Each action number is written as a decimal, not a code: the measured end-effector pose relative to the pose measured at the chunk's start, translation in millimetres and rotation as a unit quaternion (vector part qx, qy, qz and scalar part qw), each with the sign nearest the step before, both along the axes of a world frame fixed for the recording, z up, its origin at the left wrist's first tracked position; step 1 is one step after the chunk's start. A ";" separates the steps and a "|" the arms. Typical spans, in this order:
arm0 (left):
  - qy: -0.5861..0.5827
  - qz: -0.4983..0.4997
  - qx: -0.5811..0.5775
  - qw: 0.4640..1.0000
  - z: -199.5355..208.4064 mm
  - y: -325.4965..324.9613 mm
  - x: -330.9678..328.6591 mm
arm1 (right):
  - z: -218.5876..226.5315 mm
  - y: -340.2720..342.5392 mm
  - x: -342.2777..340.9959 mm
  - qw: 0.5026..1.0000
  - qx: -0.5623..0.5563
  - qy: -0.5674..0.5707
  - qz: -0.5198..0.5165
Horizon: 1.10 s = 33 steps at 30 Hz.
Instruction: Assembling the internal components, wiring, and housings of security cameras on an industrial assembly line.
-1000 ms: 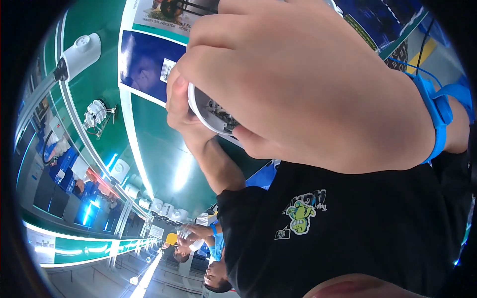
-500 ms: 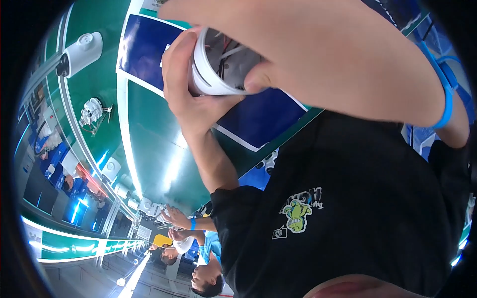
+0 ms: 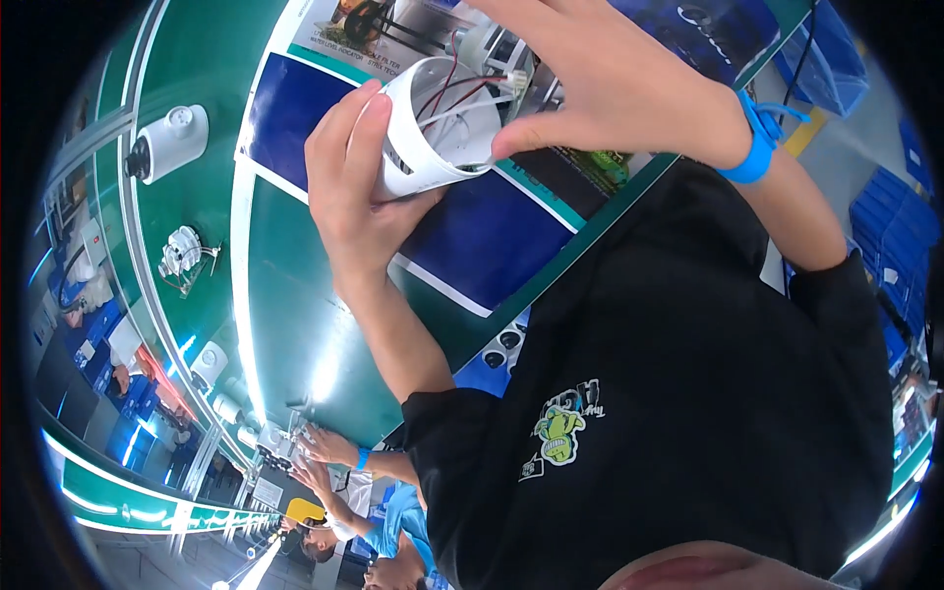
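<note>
A white cylindrical housing [image 3: 425, 169] is tilted with its open end up. My left hand [image 3: 344, 187] wraps around its side, fingers and thumb closed on it. Dark red, black and white wires lie inside, and a white plug connector [image 3: 517, 83] shows at the rim. Over the far right side of the opening is my right hand [image 3: 610, 93], its fingers stretched and its thumb apart, the thumb tip close to the rim. Beyond the housing, a silver-grey mechanism [image 3: 482, 44] is partly hidden by that hand. The right fingertips are cut off by the upper edge.
A printed sheet with dark blue panels [image 3: 492, 246] lies on the green bench [image 3: 295, 246]. At left are a white camera-shaped unit [image 3: 177, 143] and a small white mechanism [image 3: 185, 251]. Co-workers' hands [image 3: 320, 452] handle parts farther along. Blue bins [image 3: 890, 236] stand at right.
My right hand has drawn back from over the housing to the right, uncovering the wires, the connector and the mechanism. My left hand and the housing have shifted slightly.
</note>
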State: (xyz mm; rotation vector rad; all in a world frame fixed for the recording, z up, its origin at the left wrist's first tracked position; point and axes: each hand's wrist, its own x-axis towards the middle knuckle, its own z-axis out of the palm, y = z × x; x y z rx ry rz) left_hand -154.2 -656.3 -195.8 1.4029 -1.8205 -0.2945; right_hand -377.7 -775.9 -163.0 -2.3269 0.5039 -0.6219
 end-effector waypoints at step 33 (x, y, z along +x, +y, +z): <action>0.041 0.085 0.001 0.996 -9.7 -55.6 -49.9 | -28.8 -79.0 -38.0 0.996 -0.050 -0.067 0.043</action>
